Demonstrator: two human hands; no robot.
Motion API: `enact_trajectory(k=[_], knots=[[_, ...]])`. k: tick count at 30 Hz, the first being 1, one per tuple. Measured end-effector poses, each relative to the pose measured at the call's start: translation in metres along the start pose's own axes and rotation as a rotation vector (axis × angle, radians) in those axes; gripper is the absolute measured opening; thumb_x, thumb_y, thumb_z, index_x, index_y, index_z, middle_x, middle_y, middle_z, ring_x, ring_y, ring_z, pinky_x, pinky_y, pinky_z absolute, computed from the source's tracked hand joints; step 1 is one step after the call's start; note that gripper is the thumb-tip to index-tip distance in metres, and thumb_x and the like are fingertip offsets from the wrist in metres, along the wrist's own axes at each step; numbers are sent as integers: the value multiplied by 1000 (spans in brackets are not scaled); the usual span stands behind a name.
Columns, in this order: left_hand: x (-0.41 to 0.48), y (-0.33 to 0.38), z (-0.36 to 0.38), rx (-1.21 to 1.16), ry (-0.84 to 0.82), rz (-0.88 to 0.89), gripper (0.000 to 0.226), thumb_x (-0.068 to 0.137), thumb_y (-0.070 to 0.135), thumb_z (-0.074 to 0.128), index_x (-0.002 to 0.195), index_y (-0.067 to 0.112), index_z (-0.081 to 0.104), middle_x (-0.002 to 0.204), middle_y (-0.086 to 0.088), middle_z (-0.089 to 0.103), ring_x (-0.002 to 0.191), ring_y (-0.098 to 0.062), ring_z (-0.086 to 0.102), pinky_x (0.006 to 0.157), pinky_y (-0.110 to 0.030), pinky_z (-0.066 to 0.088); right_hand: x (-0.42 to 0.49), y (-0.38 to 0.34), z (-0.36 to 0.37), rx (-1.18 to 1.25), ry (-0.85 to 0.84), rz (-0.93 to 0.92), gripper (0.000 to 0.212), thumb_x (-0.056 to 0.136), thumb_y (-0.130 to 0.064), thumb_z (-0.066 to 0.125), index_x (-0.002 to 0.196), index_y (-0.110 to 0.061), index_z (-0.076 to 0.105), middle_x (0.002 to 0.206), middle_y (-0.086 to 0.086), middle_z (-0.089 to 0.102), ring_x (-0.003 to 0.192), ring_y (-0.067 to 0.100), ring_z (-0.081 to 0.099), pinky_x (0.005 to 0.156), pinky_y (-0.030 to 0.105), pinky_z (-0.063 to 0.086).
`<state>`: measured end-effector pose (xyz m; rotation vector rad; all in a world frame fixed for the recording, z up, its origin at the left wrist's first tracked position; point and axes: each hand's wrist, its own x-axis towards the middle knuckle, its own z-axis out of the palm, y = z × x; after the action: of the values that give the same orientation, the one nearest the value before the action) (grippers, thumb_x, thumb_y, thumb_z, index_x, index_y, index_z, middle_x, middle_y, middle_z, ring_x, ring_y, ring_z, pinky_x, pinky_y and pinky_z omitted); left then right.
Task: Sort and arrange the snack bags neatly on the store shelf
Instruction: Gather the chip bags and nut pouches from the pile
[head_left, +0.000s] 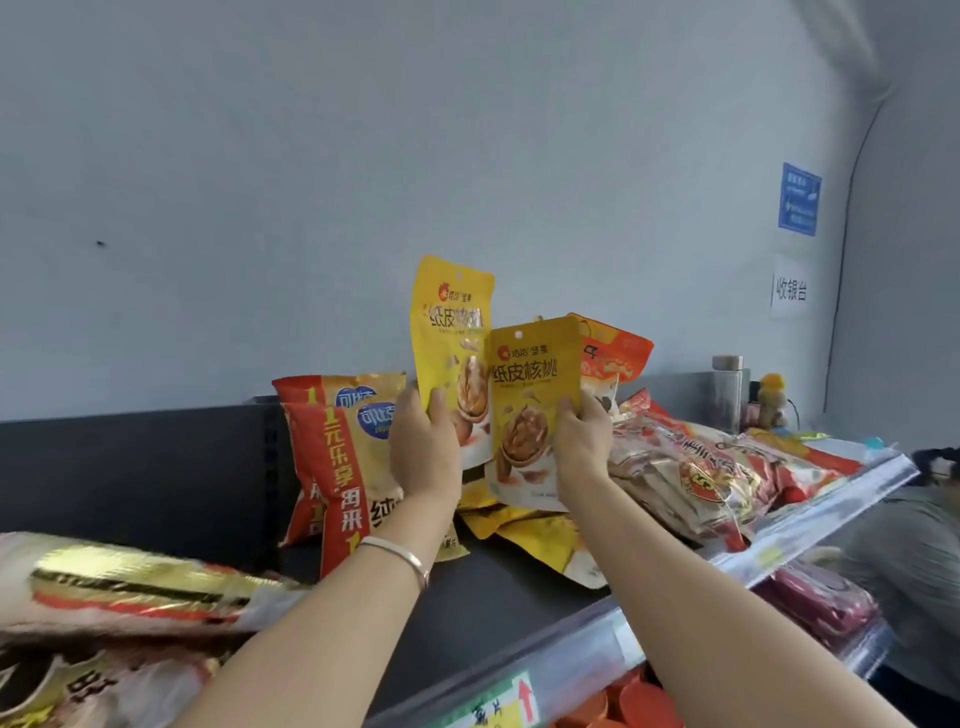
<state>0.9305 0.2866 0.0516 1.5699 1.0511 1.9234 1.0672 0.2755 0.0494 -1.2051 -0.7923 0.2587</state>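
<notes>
two yellow walnut bags (452, 332), one in left hand (423, 447) grip, one in right hand (584, 441) grip

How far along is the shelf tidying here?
Done: two chip bags stand upright. In hand: the left hand holds the higher yellow bag, the right hand the lower yellow bag. Remaining: crumpled yellow bags lie flat below, and the heap of red bags at right looks unsorted.

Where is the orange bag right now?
Head view, right of centre: the orange bag rises just behind the yellow walnut bag that the right hand holds.
</notes>
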Motion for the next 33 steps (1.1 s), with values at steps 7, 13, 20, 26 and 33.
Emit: enact_trajectory(k=[7, 13, 20, 26, 33], knots=[[11, -28, 30, 61, -42, 105, 32, 100, 13, 35, 128, 17, 49, 127, 0, 53, 118, -18, 49, 92, -26, 40, 34, 35, 55, 84, -171, 57, 34, 99, -25, 34, 126, -29, 54, 116, -5, 61, 103, 19, 56, 92, 42, 44], [4, -55, 66, 186, -223, -93, 65, 95, -4, 35, 150, 25, 17, 150, -4, 29, 139, -21, 30, 113, -32, 27, 49, 55, 59, -34, -472, 126, 33, 97, -31, 43, 129, -25, 50, 117, 2, 63, 108, 27, 61, 87, 46, 55], [2, -57, 83, 322, -192, -264, 75, 92, 12, 52, 151, 27, 8, 149, -13, 29, 137, -32, 32, 110, -51, 34, 57, 50, 37, -407, -827, 61, 34, 98, -24, 44, 128, -9, 51, 110, 5, 55, 101, 22, 52, 87, 33, 45], [-23, -14, 85, 501, -10, 66, 75, 91, 5, 55, 151, 16, 11, 157, -10, 9, 145, -23, 9, 117, -34, 18, 66, 32, 5, -431, -867, -64, 56, 95, -14, 54, 147, -12, 34, 144, 13, 46, 127, 29, 47, 101, 39, 46], [-58, 14, 114, 425, -239, 147, 56, 92, 7, 54, 144, 16, 32, 143, -7, 32, 133, -17, 31, 95, -10, 20, 81, 13, -46, -577, -697, -354, 44, 94, -10, 46, 138, -16, 48, 132, 12, 55, 109, 28, 58, 80, 33, 48]])
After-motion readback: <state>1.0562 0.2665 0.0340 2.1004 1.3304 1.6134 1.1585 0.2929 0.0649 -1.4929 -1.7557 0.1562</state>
